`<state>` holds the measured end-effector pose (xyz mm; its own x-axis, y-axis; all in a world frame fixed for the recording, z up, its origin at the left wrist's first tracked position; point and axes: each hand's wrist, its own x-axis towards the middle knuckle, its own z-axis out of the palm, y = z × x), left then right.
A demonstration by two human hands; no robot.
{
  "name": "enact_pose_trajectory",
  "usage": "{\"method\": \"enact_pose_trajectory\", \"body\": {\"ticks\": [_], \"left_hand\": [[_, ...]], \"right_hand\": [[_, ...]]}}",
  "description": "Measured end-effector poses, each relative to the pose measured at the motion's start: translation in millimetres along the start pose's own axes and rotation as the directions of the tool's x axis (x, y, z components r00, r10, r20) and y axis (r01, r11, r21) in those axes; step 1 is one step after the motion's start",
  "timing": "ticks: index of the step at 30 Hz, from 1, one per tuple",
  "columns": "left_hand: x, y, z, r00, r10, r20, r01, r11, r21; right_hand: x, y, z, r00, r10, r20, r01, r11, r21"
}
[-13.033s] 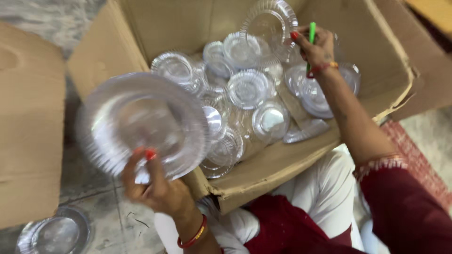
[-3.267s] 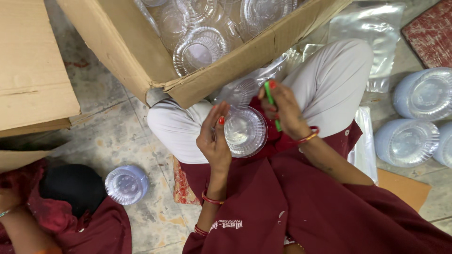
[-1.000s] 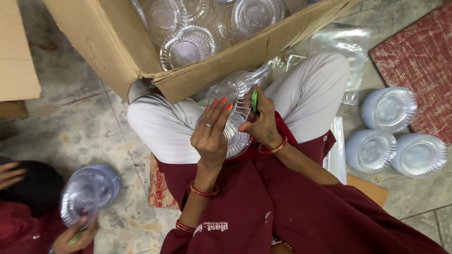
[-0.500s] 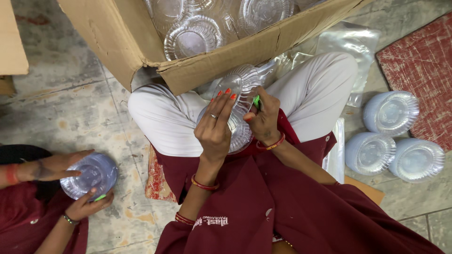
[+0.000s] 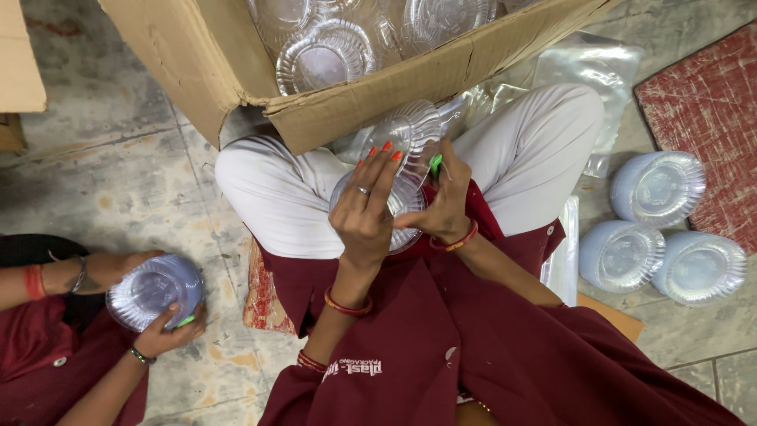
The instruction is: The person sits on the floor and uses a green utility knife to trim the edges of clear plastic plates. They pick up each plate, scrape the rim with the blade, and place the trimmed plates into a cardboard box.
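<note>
both hands clamped on clear plastic bowl [image 5: 398,177]: left hand [image 5: 364,217] cups its rim, right hand [image 5: 443,207] pinches green pen [image 5: 434,164]. looks light, thin, flexy, slippery; hold by rim.

Both forearms were raised from the lap and bent at the elbow, wrists drawn close together in front of the torso above the crossed legs. The left hand [image 5: 364,213] was held upright, back toward the camera, fingers extended and slightly fanned, fingertips [image 5: 385,149] pointing away from the body, its grip loose. The right hand [image 5: 443,201] sat just beside it, nearly touching, fingers curled inward in a closed pinch grip, wrist bent back toward the chest.
</note>
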<state>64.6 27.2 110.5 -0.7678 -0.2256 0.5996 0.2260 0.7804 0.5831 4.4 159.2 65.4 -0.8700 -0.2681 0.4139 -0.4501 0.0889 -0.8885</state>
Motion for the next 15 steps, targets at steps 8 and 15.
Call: {"method": "enact_pose_trajectory", "body": {"ticks": [8,15], "left_hand": [[-1,-3,2,1.000,-0.012,0.026,0.012,1.000,-0.006],[-13,-8,4,0.979,-0.185,0.084,0.192,0.977,-0.088]], "right_hand": [[-3,4,6,0.998,0.065,-0.006,-0.066,0.988,-0.143],[-17,16,11,0.996,0.087,0.035,-0.089,0.995,0.051]]}}
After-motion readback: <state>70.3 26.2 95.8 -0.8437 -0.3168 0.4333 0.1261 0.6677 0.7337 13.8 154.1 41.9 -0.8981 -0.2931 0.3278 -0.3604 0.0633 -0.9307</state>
